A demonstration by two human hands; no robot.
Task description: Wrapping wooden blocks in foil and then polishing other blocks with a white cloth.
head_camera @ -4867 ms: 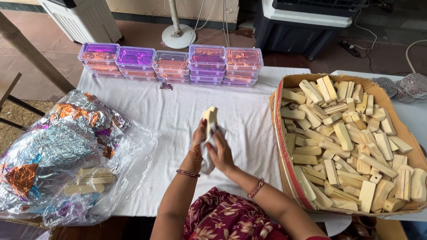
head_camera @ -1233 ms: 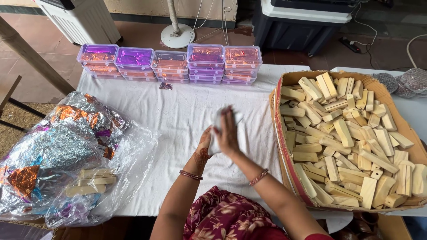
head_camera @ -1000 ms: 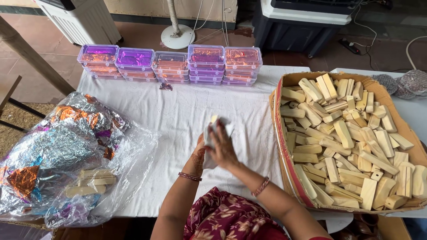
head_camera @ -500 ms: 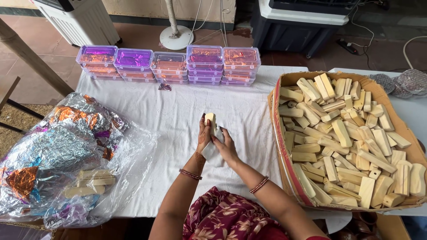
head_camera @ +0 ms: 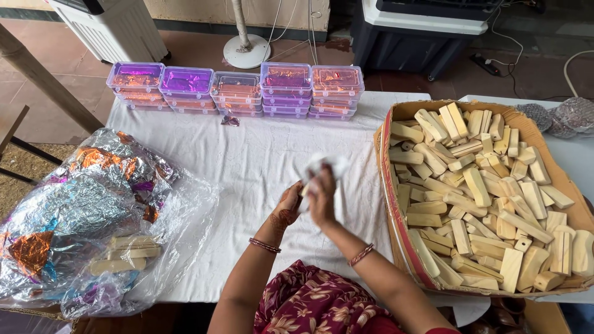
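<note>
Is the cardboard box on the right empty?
No, the cardboard box is heaped full of pale wooden blocks.

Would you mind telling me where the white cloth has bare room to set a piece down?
Bare white cloth lies between the stacked purple boxes and the hands, and between the foil bag and the hands. The cardboard box of wooden blocks is crowded.
</note>
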